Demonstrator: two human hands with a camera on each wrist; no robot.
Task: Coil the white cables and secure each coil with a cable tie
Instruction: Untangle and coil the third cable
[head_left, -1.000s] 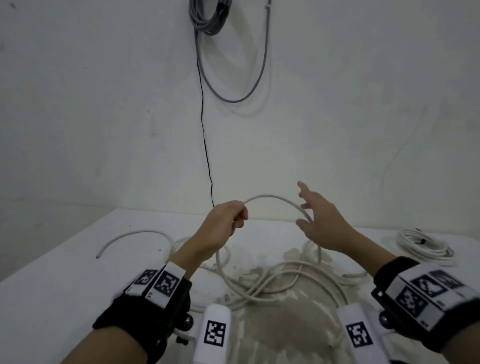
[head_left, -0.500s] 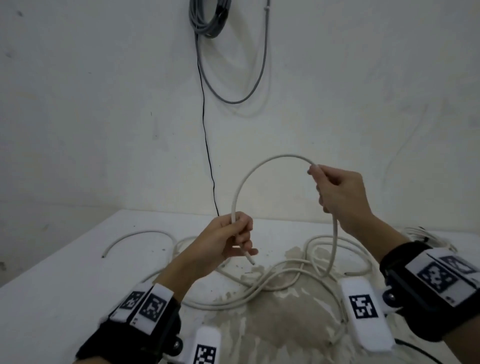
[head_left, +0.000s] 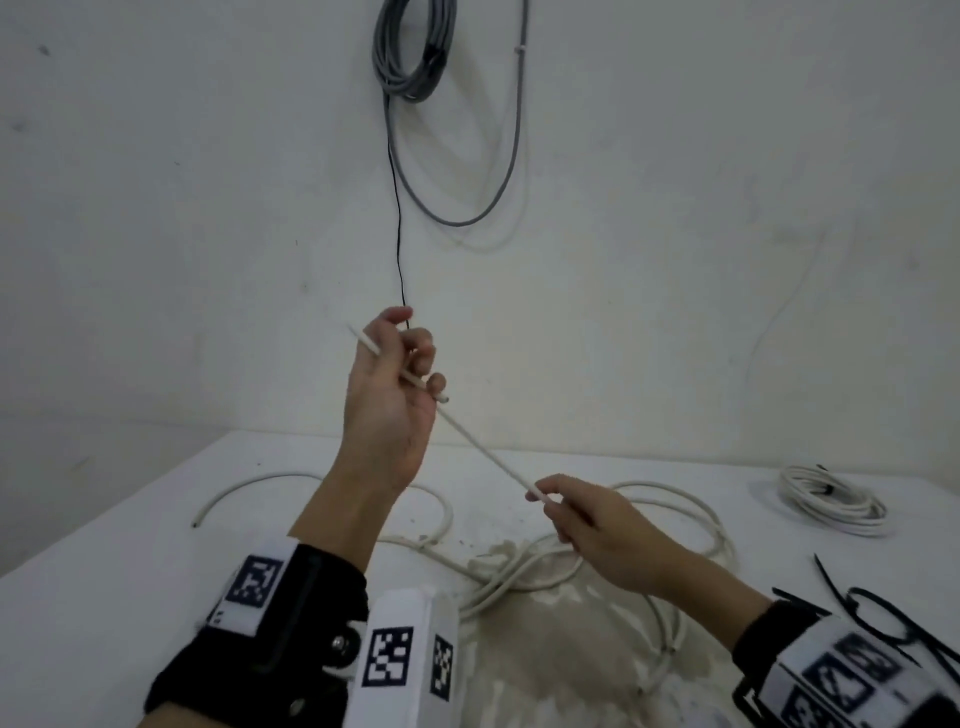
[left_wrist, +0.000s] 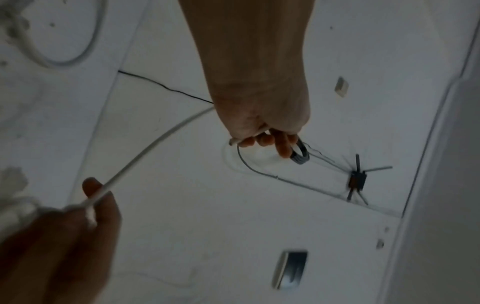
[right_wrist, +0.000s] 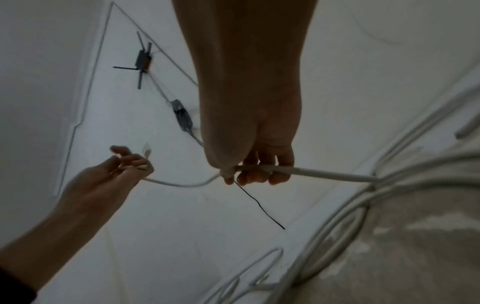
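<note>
The long white round-sheathed cable (head_left: 483, 457) runs in a taut straight span between the two hands, its free tip poking out past the raised left one, while the rest trails down from the right into a loose tangle of loops on the white tabletop (head_left: 104, 571). It looks light and springy rather than limp: the loops on the tabletop hold wide open curves, so it will likely resist tight bends and want to uncoil if let go. The sheath looks smooth, probably somewhat slippery, so a firm pinch near the end and a sliding hold further along suit it best.

The left hand (head_left: 389, 395) is lifted in front of the wall, palm toward the camera, fingers curled round the cable just short of its tip. The right hand (head_left: 587, 519) sits lower and nearer the tabletop, pinching the cable between thumb and fingertips; the right wrist view shows its fingers (right_wrist: 259, 172) wrapped round the sheath.

Off to the right lies a finished white cable coil (head_left: 831, 501) bound with a dark tie, and several black plastic cable ties (head_left: 878, 613) lie by the right wrist. A grey cable bundle (head_left: 415, 47) hangs on the wall above.
</note>
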